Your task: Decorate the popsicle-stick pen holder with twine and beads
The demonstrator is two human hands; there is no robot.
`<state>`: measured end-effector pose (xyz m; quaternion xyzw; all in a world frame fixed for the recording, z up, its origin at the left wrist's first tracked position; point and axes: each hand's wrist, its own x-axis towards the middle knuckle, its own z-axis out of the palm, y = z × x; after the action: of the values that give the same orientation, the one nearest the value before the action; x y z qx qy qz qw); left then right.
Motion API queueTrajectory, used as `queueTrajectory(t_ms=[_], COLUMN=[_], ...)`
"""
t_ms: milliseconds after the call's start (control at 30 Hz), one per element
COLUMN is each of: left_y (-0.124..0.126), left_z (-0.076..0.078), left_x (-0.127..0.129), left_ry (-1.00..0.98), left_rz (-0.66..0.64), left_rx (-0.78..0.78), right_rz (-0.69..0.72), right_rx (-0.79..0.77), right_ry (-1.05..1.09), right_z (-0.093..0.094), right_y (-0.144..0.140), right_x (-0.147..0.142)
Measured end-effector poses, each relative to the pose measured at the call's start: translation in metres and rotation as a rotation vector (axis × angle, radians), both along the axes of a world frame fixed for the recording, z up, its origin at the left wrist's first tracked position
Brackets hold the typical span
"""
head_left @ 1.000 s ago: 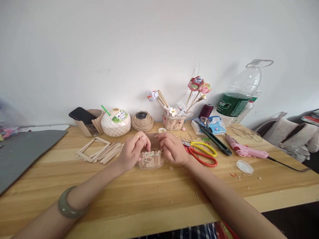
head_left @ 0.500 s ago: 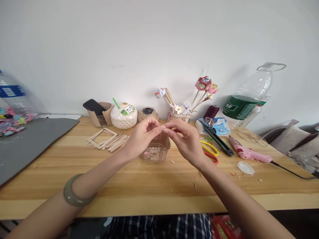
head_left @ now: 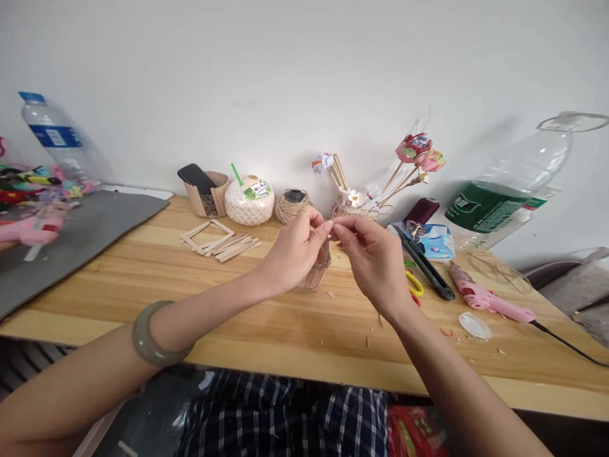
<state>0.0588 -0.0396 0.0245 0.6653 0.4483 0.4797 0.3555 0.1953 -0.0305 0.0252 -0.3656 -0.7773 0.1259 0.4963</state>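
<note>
Fingertips of my left hand (head_left: 299,251) and my right hand (head_left: 373,257) meet above the table, both pinched together. Whatever lies between them is too small to make out. Behind and below my hands stands a small basket (head_left: 314,277) faced with wooden sticks, mostly hidden by my left hand. Left of it lie several loose craft sticks (head_left: 233,247) and a square frame of sticks (head_left: 207,238). Beyond my right wrist, scissors with yellow (head_left: 415,284) and red handles are partly covered.
At right are a black utility knife (head_left: 423,263), a pink glue gun (head_left: 492,298) with its cord, and a clear lid (head_left: 474,325). Along the wall stand a phone holder (head_left: 216,197), a coconut (head_left: 250,202), twine (head_left: 291,206), paper flowers (head_left: 413,149) and a large bottle (head_left: 495,206).
The camera view has turned and shifted, showing more of the left side, including a second pink glue gun. My hands stay joined at the fingertips and now hide more of the basket.
</note>
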Motion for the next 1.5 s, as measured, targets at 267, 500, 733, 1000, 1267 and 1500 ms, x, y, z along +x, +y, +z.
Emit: queueTrajectory(t_ms=[267,500,733,1000,1267,1500], left_y=[-0.010,-0.011,-0.018,-0.021,-0.027,-0.028], left_z=[-0.001,0.008,0.002,-0.004,-0.005,-0.004], left_x=[-0.002,-0.011,-0.023,-0.022,-0.021,-0.023], left_ry=[0.001,-0.233,-0.444,-0.435,-0.280,-0.126], left_rz=[-0.102,-0.268,-0.532,-0.603,-0.337,0.000], left_rx=[-0.022,-0.224,-0.503,-0.489,-0.173,0.372], right_rz=[-0.027,-0.033,0.081,0.157,0.210,0.368], right_rx=[0.244,0.142,0.130,0.177,0.090,-0.268], right_ry=[-0.269,-0.103,-0.090,-0.102,0.007,0.271], right_z=[-0.002,-0.008,-0.005,0.000,0.003,0.000], right_y=[-0.002,-0.006,-0.011,-0.024,-0.027,-0.025], right_x=[0.000,-0.002,0.005,0.005,0.005,0.006])
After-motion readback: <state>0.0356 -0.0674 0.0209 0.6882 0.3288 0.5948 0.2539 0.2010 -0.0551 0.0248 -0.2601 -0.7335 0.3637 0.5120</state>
